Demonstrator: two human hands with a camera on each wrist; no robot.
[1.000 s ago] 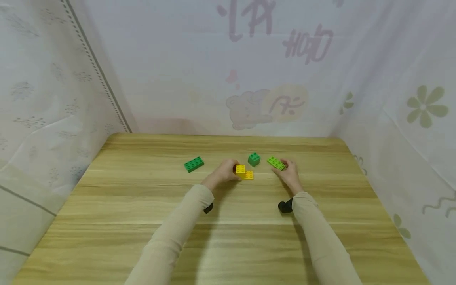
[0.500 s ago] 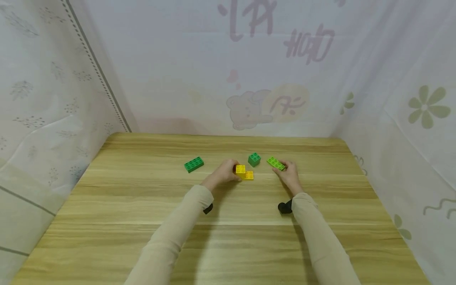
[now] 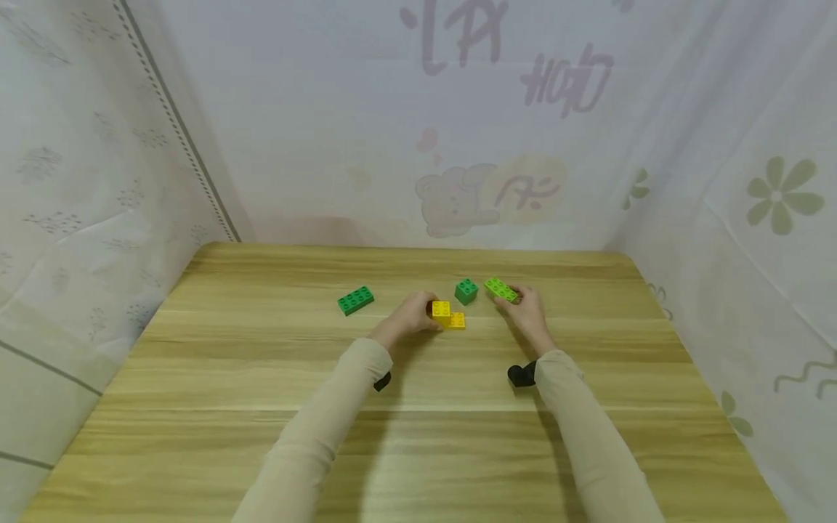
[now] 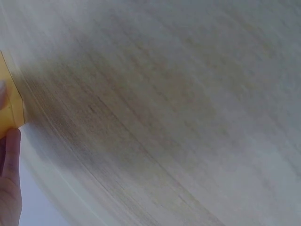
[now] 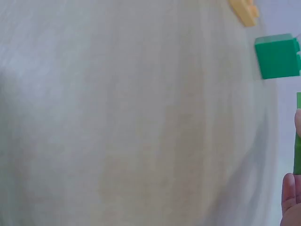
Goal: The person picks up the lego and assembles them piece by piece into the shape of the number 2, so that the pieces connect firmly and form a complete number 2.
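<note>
My left hand (image 3: 413,314) grips a tall yellow building block (image 3: 441,313) between thumb and fingers. Its yellow side (image 4: 11,106) shows at the left edge of the left wrist view. A flatter yellow block (image 3: 458,320) sits against its right side. In my right hand (image 3: 528,311), a flat lime green block (image 3: 500,289) with two rows of studs is pinched by its near right end. That block barely enters the right wrist view, where fingertips (image 5: 289,190) show beside it. Between the hands, a square dark green block (image 3: 466,291) stands on the table.
A long dark green block (image 3: 356,300) lies on the wooden table (image 3: 418,450) to the left of my left hand. Behind the table's far edge hangs a printed pale curtain (image 3: 327,145). A black wrist device (image 3: 522,375) is at my right cuff.
My right hand has shifted slightly away from me and to the left, carrying the lime green block along. The left hand and the other blocks hold their places.
</note>
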